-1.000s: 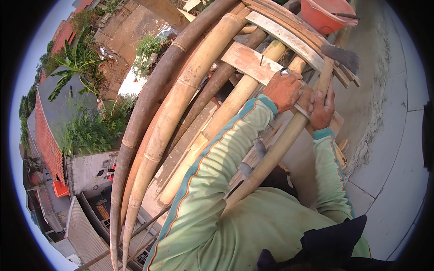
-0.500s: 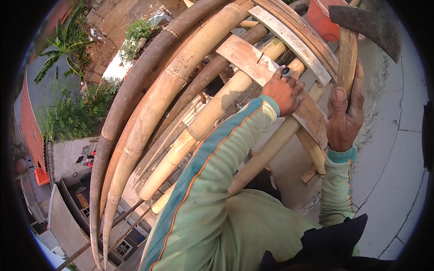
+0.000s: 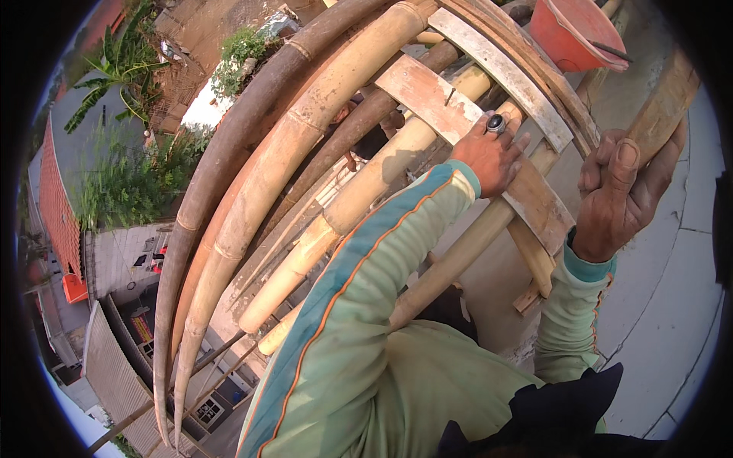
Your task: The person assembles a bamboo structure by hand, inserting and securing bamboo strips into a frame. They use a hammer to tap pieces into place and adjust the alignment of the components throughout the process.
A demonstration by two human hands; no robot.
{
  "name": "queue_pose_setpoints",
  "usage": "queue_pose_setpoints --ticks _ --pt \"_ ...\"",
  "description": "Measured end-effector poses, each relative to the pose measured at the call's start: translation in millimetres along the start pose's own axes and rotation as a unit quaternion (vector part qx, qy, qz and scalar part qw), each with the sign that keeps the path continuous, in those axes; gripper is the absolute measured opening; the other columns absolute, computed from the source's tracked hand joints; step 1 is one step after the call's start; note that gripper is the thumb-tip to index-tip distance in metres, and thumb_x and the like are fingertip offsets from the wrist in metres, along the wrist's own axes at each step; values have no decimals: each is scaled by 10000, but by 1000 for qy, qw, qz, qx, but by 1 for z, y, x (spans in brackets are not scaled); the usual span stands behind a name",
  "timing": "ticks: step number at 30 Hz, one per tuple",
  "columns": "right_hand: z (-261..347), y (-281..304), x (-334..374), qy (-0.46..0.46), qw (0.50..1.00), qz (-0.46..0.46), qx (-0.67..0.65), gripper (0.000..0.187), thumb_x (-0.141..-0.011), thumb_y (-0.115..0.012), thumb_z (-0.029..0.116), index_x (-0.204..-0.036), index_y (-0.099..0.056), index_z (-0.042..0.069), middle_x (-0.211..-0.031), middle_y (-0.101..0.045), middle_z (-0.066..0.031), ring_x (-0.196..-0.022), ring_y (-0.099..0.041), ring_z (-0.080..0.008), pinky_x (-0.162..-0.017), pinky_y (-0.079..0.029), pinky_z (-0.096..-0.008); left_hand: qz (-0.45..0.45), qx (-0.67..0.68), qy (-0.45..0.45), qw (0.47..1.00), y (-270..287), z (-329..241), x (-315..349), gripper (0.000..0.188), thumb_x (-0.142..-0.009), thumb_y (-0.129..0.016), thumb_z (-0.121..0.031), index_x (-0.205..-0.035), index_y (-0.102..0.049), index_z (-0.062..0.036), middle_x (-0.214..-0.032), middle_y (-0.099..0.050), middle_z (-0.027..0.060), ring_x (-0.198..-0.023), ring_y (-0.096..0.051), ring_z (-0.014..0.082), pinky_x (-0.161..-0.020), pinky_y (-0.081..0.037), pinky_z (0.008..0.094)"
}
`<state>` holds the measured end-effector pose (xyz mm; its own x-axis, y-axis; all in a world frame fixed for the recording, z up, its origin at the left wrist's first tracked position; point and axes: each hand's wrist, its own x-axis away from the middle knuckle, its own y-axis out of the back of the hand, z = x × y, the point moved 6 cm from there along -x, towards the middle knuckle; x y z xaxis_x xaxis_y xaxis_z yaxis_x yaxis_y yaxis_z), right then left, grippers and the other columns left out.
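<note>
A pale, worn wooden plank [image 3: 427, 90] lies across several bamboo poles, with a nail [image 3: 449, 98] sticking up from it. My left hand [image 3: 489, 159], wearing a ring with a dark stone, grips the plank near its middle; its fingertips curl over the far side and are partly hidden. On the right, my right hand [image 3: 622, 195] is raised and wrapped round the wooden handle of a hatchet [image 3: 666, 107]. The hatchet's head lies outside the picture. Beneath the plank, close to my left hand, runs a light bamboo pole [image 3: 458, 259].
Long curved bamboo poles [image 3: 286, 137] sweep along the left, with a drop to roofs [image 3: 114, 382] and plants beyond. A second whitish plank [image 3: 504, 72] crosses the poles farther off. An orange bucket [image 3: 573, 34] stands at the far right, beside grey panels [image 3: 649, 305].
My right hand has swung the hatchet up and to the right, so its dark head has left the picture. My left hand stays on the plank. The view has shifted slightly.
</note>
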<state>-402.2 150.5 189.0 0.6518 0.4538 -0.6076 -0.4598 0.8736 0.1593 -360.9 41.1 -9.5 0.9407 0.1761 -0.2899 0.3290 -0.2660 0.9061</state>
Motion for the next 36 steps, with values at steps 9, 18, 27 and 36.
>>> queue_pose_setpoints --ticks 9,18,27,36 --pt "-60 -39 24 22 915 316 252 526 -1070 -569 141 -1570 -444 41 -1359 -680 -143 -961 -733 -326 -858 -572 -415 74 3 -15 997 -4 -6 -15 596 -1065 -442 -420 -1587 -449 -132 -1653 -381 202 -1545 -347 341 -1292 -166 538" --pt "-34 -12 16 118 964 236 24 551 -1072 -576 181 -1591 -422 81 -1341 -682 -162 -1041 -715 -324 -916 -554 -418 41 -25 -30 998 -6 -7 -8 625 -1062 -439 -428 -1618 -401 -146 -1662 -370 202 -1555 -324 359 -1293 -155 526" --pt "-5 -22 11 -16 999 26 10 604 -1060 -567 123 -1620 -355 44 -1272 -724 -152 -936 -734 -312 -803 -555 -454 -1 -5 -9 1000 0 2 4 593 -1025 -530 -381 -1551 -491 -111 -1631 -419 196 -1537 -358 362 -1288 -211 492" --pt "13 -40 -4 109 968 141 177 580 -1102 -513 135 -1643 -314 63 -1256 -709 -162 -866 -678 -198 -724 -551 -327 10 -42 2 999 0 4 2 605 -1058 -442 -393 -1606 -413 -140 -1642 -406 183 -1537 -361 339 -1296 -183 482"
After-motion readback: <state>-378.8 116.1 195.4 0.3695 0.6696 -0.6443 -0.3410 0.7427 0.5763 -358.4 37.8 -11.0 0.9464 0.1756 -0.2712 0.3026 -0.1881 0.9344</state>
